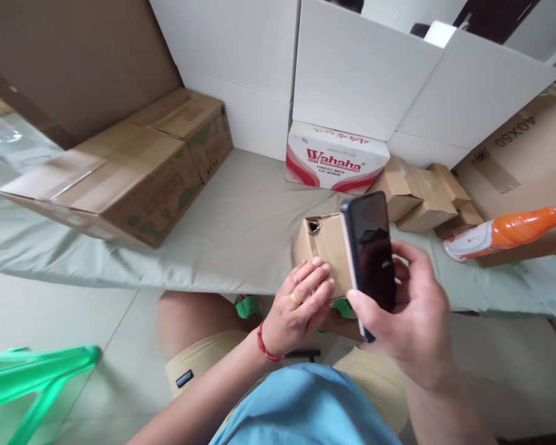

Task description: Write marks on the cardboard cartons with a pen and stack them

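A small cardboard box stands near the front edge of the cloth-covered table, with a ragged dark hole in its top at the far left corner. Across its near part lies my left hand, fingers stretched out over the cardboard; a ring and a red bracelet show on it. My right hand is wrapped round a smartphone, which it holds upright just right of the box. The phone's dark screen faces right and carries a reflection. Part of the box is hidden behind the phone.
A red-and-white Wahaha carton stands at the back before white panels. Several small brown boxes and an orange-and-white bottle are at the right. Large cardboard cartons fill the left. A green plastic stool stands on the floor.
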